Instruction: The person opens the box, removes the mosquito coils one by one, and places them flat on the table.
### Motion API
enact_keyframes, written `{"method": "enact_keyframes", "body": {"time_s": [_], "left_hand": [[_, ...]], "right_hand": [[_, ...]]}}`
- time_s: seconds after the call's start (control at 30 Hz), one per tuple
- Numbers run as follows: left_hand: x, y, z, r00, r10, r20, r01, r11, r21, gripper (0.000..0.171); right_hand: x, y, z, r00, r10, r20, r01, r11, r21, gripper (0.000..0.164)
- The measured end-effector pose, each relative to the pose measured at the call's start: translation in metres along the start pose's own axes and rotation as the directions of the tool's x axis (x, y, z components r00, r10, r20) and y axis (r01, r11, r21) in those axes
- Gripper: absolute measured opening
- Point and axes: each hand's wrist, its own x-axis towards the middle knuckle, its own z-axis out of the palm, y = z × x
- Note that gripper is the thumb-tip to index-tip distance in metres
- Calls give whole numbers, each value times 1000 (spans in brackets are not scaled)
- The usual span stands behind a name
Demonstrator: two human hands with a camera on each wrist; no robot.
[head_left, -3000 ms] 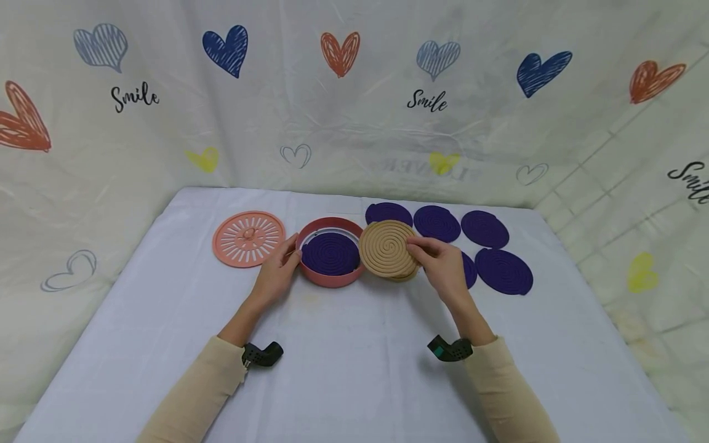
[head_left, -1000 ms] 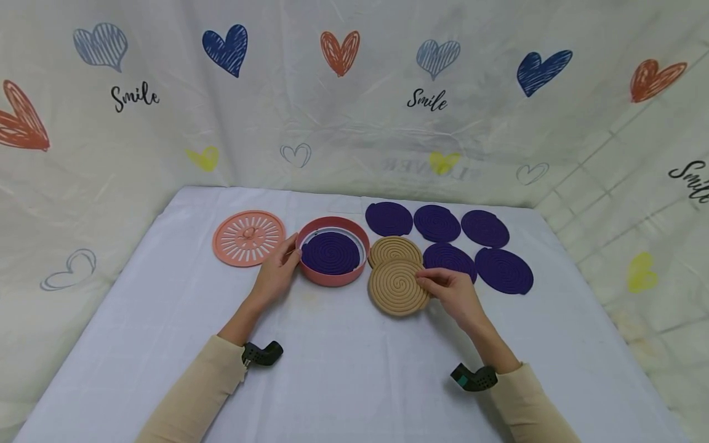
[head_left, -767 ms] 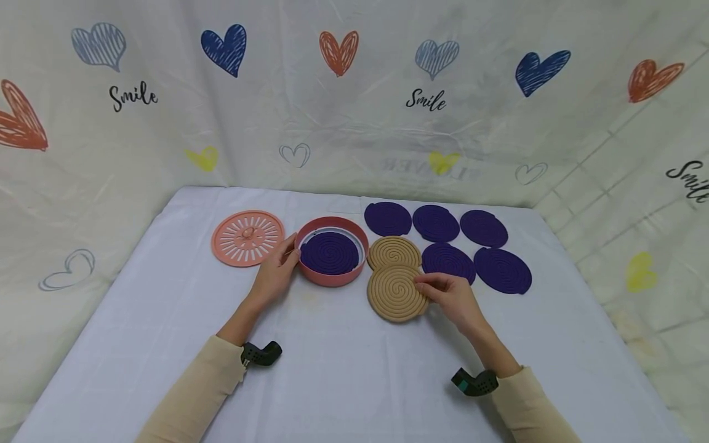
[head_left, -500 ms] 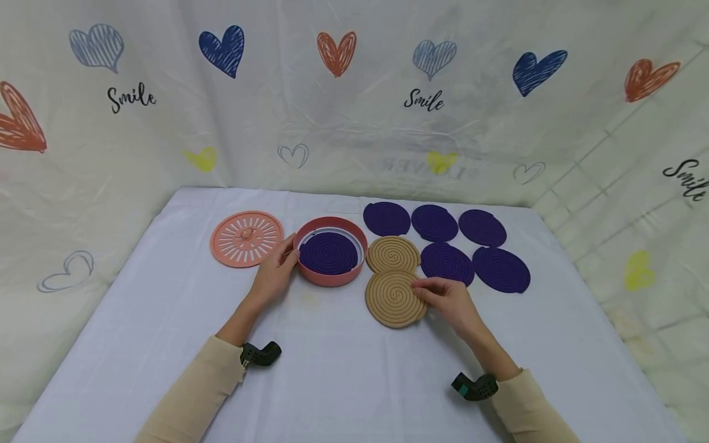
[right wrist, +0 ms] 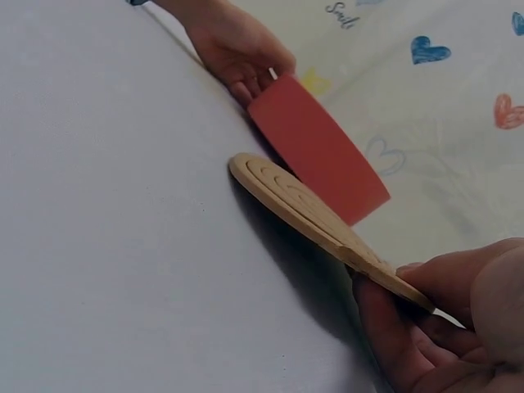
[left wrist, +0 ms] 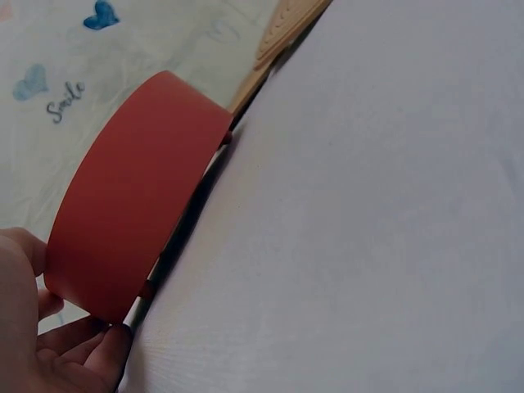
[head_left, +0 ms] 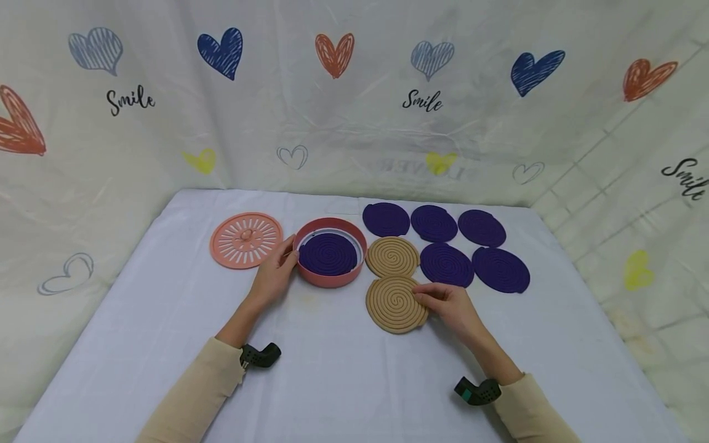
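My right hand (head_left: pixel 450 307) pinches the right edge of a tan mosquito coil (head_left: pixel 394 304) between thumb and fingers. In the right wrist view that coil (right wrist: pixel 303 205) is tilted, its held side raised and a shadow beneath it. My left hand (head_left: pixel 273 271) grips the left side of a round red mosquito coil box (head_left: pixel 329 281), thumb and fingers at its wall in the left wrist view. A dark purple coil (head_left: pixel 328 253) lies inside the box. Just behind the pinched coil, another tan coil (head_left: pixel 392 256) lies flat, right of the box.
Several purple coils (head_left: pixel 434 223) lie in two rows at the back right of the white-covered table (head_left: pixel 332 381). Left of the box is a slotted pink lid (head_left: pixel 247 240) with a small central knob. A heart-printed curtain (head_left: pixel 354 117) hangs behind the table.
My right hand has brought the tan coil down toward the table's front from above the other tan coil, uncovering it and a purple coil behind. My left hand keeps its hold on the box.
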Motion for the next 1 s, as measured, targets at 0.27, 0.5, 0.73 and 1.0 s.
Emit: {"method": "enact_keyframes", "body": {"time_s": [0.27,0.5,0.73,1.0], "left_hand": [[-1,1,0,1000,-4,1,4,1000,0,55],[-1,2,0,1000,-7,-2,7,1000,2,54],[-1,2,0,1000,-4,0,4,1000,7,55],[-1,2,0,1000,-4,-4,4,1000,18,55]], "right_hand": [[1,3,0,999,0,33,0,1000,15,29],[0,3,-1,999,-25,41,27,999,-34,29],[0,2,-2,999,-32,40,34,999,-42,28],[-1,-1,-2,996,-89,18,91,979,-183,36]]}}
